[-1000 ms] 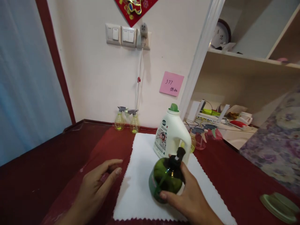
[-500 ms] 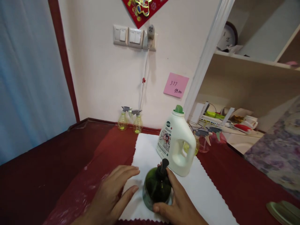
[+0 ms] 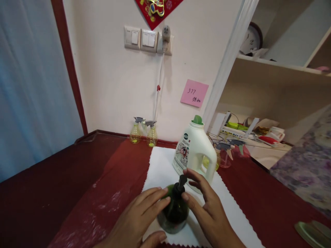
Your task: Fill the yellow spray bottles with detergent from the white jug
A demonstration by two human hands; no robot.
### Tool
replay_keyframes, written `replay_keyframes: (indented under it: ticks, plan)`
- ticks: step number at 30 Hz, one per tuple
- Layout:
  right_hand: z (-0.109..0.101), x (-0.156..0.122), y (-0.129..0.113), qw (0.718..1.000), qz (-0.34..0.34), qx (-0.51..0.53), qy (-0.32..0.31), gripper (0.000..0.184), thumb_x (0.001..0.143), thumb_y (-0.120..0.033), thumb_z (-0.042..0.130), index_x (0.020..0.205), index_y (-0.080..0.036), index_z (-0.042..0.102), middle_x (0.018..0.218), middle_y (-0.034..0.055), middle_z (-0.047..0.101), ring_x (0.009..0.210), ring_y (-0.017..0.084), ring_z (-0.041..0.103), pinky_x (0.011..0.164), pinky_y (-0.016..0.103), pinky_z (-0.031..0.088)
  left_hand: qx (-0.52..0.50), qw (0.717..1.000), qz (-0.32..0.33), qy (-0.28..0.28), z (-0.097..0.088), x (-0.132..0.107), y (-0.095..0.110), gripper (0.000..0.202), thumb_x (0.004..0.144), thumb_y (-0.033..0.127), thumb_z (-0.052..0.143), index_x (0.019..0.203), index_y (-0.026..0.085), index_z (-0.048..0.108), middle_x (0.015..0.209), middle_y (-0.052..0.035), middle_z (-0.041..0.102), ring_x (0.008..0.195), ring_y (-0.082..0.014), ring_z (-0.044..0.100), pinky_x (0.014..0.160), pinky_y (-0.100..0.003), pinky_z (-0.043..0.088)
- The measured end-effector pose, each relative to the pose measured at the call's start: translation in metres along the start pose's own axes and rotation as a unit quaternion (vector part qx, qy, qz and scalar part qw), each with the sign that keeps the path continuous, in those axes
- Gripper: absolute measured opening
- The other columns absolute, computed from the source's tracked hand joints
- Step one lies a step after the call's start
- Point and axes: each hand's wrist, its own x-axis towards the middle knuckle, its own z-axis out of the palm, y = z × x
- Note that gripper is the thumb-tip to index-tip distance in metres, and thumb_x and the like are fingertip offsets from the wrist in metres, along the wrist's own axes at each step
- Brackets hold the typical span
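Observation:
A round dark green bottle [image 3: 173,215] with a black pump top stands on a white cloth [image 3: 160,168] near the table's front edge. My left hand [image 3: 137,220] wraps round the bottle's left side, fingers on its shoulder and thumb low in front. My right hand [image 3: 207,210] is at the bottle's right, with thumb and fingers curled round the black pump collar. Just behind stands a white detergent jug [image 3: 195,151] with a green spout and a flowered label, upright on the cloth.
Two small yellow spray bottles [image 3: 143,132] stand at the wall. More spray bottles [image 3: 227,151] sit right of the jug. The dark red table [image 3: 51,186] spreads left. A shelf unit [image 3: 258,131] with clutter is at right. A green lid [image 3: 312,232] lies at the bottom right corner.
My left hand has moved right from the cloth onto the green bottle's side. My right hand has shifted from the bottle's body up to the pump top. The bottle now stands upright.

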Motion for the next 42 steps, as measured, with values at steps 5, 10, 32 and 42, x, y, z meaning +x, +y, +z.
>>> replay_keyframes:
  ticks: [5, 10, 32, 42]
  plan:
    - [0.001, 0.010, -0.007, 0.999, -0.036, -0.013, 0.002, 0.037, 0.096, -0.039, 0.059, 0.133, -0.037, 0.055, 0.133, 0.0005, 0.063, 0.119, 0.022, 0.061, 0.103, 0.040, 0.051, -0.006, 1.000, 0.013, -0.022, 0.007, 0.001, -0.001, 0.068, 0.096, 0.048, 0.052, 0.157, 0.031, 0.026, 0.154, -0.0073, 0.050, 0.135, -0.0289, 0.052, 0.105, -0.043, 0.053]
    - [0.004, 0.015, -0.011, 0.999, -0.046, 0.000, 0.016, 0.035, 0.096, -0.034, 0.059, 0.131, -0.036, 0.056, 0.126, -0.0018, 0.067, 0.115, 0.016, 0.063, 0.101, 0.030, 0.050, 0.000, 1.000, 0.013, -0.015, 0.008, 0.001, 0.000, 0.067, 0.097, 0.049, 0.050, 0.157, 0.030, 0.027, 0.154, -0.0082, 0.051, 0.136, -0.0290, 0.052, 0.106, -0.044, 0.053]
    - [0.005, 0.018, -0.018, 0.996, -0.035, 0.079, -0.032, 0.008, 0.097, -0.028, 0.058, 0.095, -0.027, 0.066, 0.095, -0.0029, 0.067, 0.096, 0.013, 0.064, 0.088, 0.019, 0.047, 0.003, 1.000, -0.004, -0.030, 0.011, -0.002, -0.002, 0.065, 0.096, 0.042, 0.051, 0.156, 0.032, 0.027, 0.153, -0.0069, 0.052, 0.134, -0.0282, 0.053, 0.107, -0.045, 0.051]
    - [0.011, 0.015, -0.019, 0.979, 0.075, 0.178, -0.065, 0.019, 0.096, -0.042, 0.058, 0.096, -0.024, 0.065, 0.095, 0.0008, 0.068, 0.093, 0.018, 0.062, 0.086, 0.028, 0.050, -0.003, 0.999, -0.009, -0.034, 0.011, -0.002, -0.002, 0.065, 0.096, 0.042, 0.050, 0.156, 0.033, 0.027, 0.153, -0.0070, 0.051, 0.133, -0.0293, 0.053, 0.107, -0.046, 0.051]
